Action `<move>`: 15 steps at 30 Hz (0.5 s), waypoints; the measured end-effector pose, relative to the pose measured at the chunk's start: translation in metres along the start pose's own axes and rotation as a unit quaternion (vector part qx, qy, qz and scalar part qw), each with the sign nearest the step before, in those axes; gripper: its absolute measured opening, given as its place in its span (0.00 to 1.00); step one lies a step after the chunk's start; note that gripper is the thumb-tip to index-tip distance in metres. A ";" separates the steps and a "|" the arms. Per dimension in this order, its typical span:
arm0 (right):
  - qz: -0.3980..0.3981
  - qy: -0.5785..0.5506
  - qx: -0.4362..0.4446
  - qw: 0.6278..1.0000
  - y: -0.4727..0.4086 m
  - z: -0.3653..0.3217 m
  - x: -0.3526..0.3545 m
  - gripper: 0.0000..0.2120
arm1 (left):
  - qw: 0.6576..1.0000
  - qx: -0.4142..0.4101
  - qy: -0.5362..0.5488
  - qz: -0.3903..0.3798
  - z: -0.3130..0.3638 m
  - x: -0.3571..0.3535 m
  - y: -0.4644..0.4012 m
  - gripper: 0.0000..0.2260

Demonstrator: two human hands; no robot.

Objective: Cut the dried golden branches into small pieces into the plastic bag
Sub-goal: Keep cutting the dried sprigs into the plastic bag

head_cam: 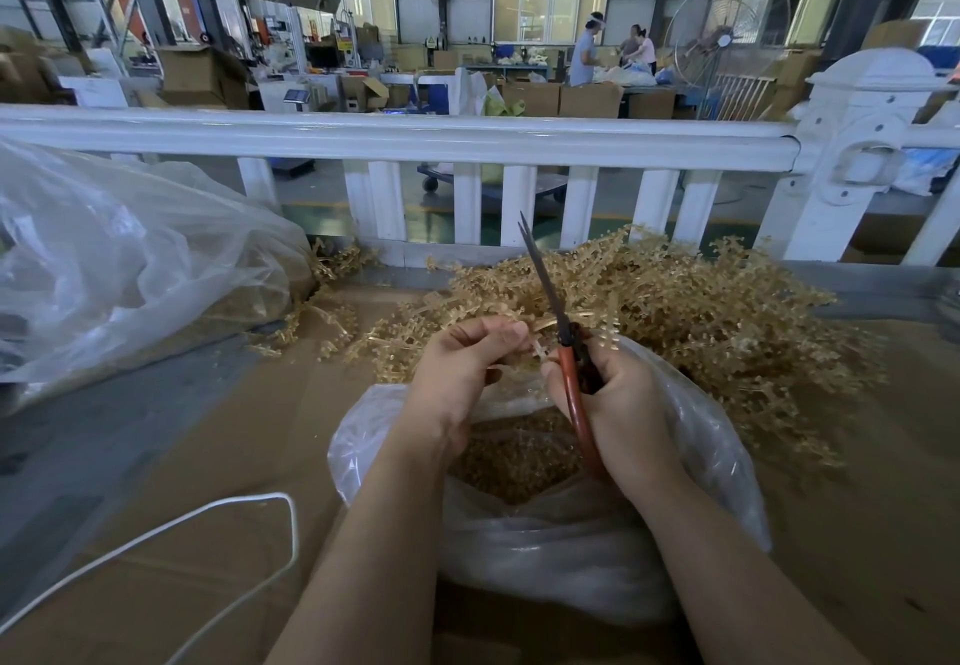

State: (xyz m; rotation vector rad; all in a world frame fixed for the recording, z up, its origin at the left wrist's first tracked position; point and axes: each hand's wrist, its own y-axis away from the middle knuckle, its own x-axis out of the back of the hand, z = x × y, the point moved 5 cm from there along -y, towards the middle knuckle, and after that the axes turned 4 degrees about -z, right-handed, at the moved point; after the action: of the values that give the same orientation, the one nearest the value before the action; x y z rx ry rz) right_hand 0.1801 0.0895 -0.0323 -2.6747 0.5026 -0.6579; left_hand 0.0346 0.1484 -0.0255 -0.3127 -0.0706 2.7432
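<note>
A big heap of dried golden branches lies on the cardboard-covered table behind my hands. My left hand pinches one golden branch over the open plastic bag. My right hand grips red-handled scissors, whose dark blades point up and away, nearly closed, with the branch at their base. The bag stands right in front of me and holds a layer of small golden cut pieces.
A large clear plastic sack with golden material lies at the left. A white cord curls across the cardboard at lower left. A white railing runs along the table's far edge. People work far behind it.
</note>
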 end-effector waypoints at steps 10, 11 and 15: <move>0.054 0.217 0.033 0.974 0.003 -0.010 0.001 0.28 | 0.994 -0.104 0.037 0.023 0.013 0.004 0.001 0.07; 0.058 0.229 0.042 0.971 0.003 -0.011 0.000 0.27 | 0.993 -0.111 0.034 0.027 0.013 0.005 0.001 0.06; 0.058 0.254 0.072 0.963 0.004 -0.013 -0.001 0.27 | 0.991 -0.128 0.019 0.041 0.012 0.010 -0.002 0.11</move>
State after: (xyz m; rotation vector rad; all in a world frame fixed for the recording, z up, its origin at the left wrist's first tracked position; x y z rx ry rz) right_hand 0.1714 0.0835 -0.0236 -2.3068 0.7044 -1.2995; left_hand 0.0235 0.1541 -0.0156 -0.4470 -0.4108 2.8086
